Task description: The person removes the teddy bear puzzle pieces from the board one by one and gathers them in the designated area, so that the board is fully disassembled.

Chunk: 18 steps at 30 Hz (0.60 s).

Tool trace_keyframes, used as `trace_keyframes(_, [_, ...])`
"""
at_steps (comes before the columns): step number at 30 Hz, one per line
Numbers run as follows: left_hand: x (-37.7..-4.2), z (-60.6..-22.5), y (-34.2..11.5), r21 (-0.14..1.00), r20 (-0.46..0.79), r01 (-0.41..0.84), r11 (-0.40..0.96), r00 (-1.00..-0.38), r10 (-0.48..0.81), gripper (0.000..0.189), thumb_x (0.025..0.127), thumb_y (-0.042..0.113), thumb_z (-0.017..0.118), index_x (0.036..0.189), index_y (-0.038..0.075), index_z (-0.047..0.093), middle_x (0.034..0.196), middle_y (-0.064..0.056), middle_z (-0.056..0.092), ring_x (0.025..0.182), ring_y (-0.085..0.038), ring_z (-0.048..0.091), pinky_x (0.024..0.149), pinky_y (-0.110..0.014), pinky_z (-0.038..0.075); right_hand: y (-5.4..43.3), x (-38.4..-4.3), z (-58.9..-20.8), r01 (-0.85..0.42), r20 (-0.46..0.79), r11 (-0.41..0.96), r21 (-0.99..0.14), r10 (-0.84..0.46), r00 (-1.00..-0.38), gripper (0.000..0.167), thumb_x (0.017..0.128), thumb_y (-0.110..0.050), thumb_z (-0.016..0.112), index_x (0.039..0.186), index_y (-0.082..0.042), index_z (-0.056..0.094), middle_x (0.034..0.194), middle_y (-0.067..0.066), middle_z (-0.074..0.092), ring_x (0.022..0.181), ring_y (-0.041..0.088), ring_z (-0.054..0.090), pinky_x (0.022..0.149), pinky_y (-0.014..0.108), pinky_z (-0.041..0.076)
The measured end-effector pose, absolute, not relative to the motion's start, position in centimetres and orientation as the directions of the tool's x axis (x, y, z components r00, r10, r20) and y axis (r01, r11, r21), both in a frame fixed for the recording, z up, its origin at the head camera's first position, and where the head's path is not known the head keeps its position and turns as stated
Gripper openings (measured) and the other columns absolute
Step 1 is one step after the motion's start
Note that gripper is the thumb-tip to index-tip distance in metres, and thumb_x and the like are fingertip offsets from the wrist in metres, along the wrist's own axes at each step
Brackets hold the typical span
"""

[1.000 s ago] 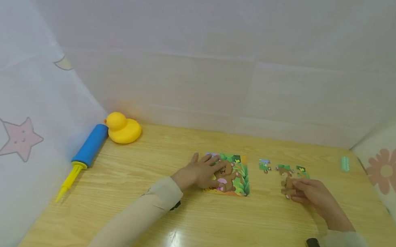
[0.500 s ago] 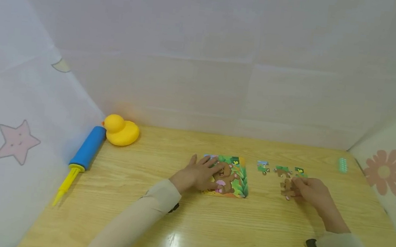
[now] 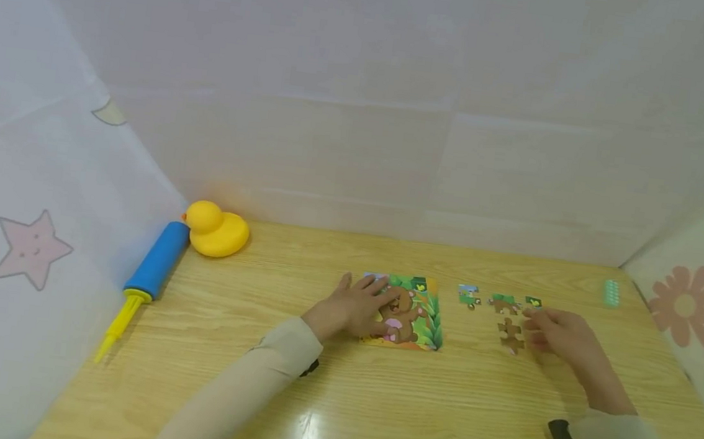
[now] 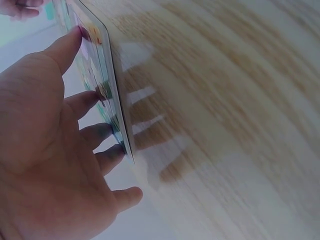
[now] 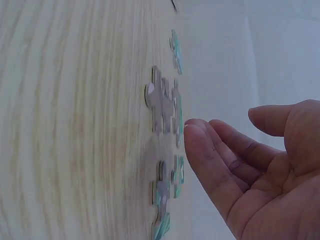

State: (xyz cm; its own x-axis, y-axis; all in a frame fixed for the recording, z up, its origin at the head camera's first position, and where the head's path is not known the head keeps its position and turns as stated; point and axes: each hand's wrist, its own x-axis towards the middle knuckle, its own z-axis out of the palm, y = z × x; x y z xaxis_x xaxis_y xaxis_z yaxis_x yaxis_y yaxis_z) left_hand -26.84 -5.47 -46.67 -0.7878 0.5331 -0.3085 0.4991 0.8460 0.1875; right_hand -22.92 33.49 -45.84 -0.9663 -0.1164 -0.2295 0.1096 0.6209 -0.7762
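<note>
My left hand (image 3: 351,311) rests with spread fingers on the left side of a flat jigsaw puzzle (image 3: 421,325) showing a brown bear among green leaves. In the left wrist view its fingertips (image 4: 117,150) touch the puzzle's surface. To the right lie loose pieces: a blue-green one (image 3: 467,292), a green-and-brown one (image 3: 502,304), one with a yellow mark (image 3: 533,300), and brown pieces (image 3: 511,335) side by side. My right hand (image 3: 563,338) hovers just right of the brown pieces, fingers loosely bent, holding nothing. Another puzzle piece (image 5: 161,197) shows below it in the right wrist view.
A yellow rubber duck (image 3: 218,232) and a blue hand pump (image 3: 158,261) with a yellow nozzle stand at the table's left. A small green item (image 3: 611,293) lies at the back right. White printed cloth walls (image 3: 358,162) border the wooden table (image 3: 421,416).
My right hand has let go of the brown pieces and drawn slightly right, leaving them on the table. The left hand has stayed on the puzzle.
</note>
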Motion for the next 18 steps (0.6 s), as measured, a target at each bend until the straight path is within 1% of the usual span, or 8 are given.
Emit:
trace_keyframes(2, [-26.8, -46.6, -5.6, 0.19, -0.299, 0.498, 0.846, -0.792, 0.533, 0.085, 0.094, 0.07, 0.05, 0.164, 0.035, 0.016, 0.173, -0.003, 0.011, 0.16, -0.03, 0.012, 0.124, -0.066, 0.011, 32.8, -23.1, -45.7, 0.092, -0.214, 0.599, -0.796, -0.134, -0.968, 0.061, 0.111, -0.037, 0.037, 0.142, 0.015, 0.047, 0.132, 0.037, 0.059, 0.105, 0.036, 0.071, 0.082, 0.034, 0.063])
trace_keyframes(4, [-26.8, -46.5, -5.7, 0.191, -0.288, 0.493, 0.849, -0.799, 0.528, 0.084, 0.094, 0.07, 0.051, 0.163, 0.033, 0.02, 0.172, -0.004, 0.012, 0.159, -0.029, 0.014, 0.124, -0.065, 0.016, 31.9, -23.3, -45.5, 0.072, -0.197, 0.585, -0.808, -0.153, -0.968, 0.058, 0.111, -0.035, 0.04, 0.137, 0.015, 0.052, 0.128, 0.036, 0.061, 0.103, 0.034, 0.072, 0.082, 0.034, 0.063])
trace_keyframes(7, [-26.7, -46.5, -5.9, 0.191, -0.27, 0.479, 0.857, -0.813, 0.515, 0.083, 0.094, 0.068, 0.055, 0.163, 0.031, 0.024, 0.172, -0.004, 0.014, 0.159, -0.028, 0.016, 0.125, -0.062, 0.019, 30.2, -23.7, -45.3, 0.046, -0.186, 0.591, -0.806, -0.177, -0.967, 0.058, 0.11, -0.037, 0.042, 0.134, 0.013, 0.056, 0.126, 0.032, 0.065, 0.103, 0.031, 0.073, 0.082, 0.033, 0.062])
trace_keyframes(12, [-26.7, -46.5, -6.5, 0.219, -0.25, 0.452, 0.865, -0.831, 0.497, 0.084, 0.094, 0.065, 0.058, 0.163, 0.03, 0.024, 0.172, -0.003, 0.013, 0.159, -0.024, 0.016, 0.126, -0.059, 0.017, 27.7, -24.4, -45.0, 0.041, -0.194, 0.57, -0.82, -0.211, -0.958, 0.055, 0.11, -0.036, 0.044, 0.141, 0.008, 0.053, 0.129, 0.03, 0.064, 0.105, 0.033, 0.072, 0.082, 0.037, 0.063])
trace_keyframes(15, [-26.7, -46.5, -6.9, 0.227, -0.239, 0.449, 0.864, -0.835, 0.496, 0.086, 0.094, 0.063, 0.059, 0.163, 0.028, 0.022, 0.172, -0.003, 0.014, 0.159, -0.024, 0.016, 0.126, -0.06, 0.016, 26.4, -24.7, -44.9, 0.061, -0.215, 0.55, -0.833, -0.22, -0.952, 0.057, 0.109, -0.038, 0.047, 0.143, 0.007, 0.051, 0.131, 0.029, 0.064, 0.106, 0.032, 0.071, 0.083, 0.036, 0.063])
trace_keyframes(18, [-26.9, -46.6, -7.3, 0.21, -0.229, 0.454, 0.866, -0.838, 0.495, 0.088, 0.093, 0.064, 0.06, 0.164, 0.027, 0.021, 0.172, -0.004, 0.016, 0.159, -0.025, 0.018, 0.126, -0.061, 0.016, 25.3, -25.1, -45.0, 0.064, -0.218, 0.543, -0.837, -0.225, -0.949, 0.059, 0.108, -0.039, 0.049, 0.141, 0.009, 0.052, 0.13, 0.029, 0.065, 0.106, 0.032, 0.071, 0.085, 0.034, 0.062])
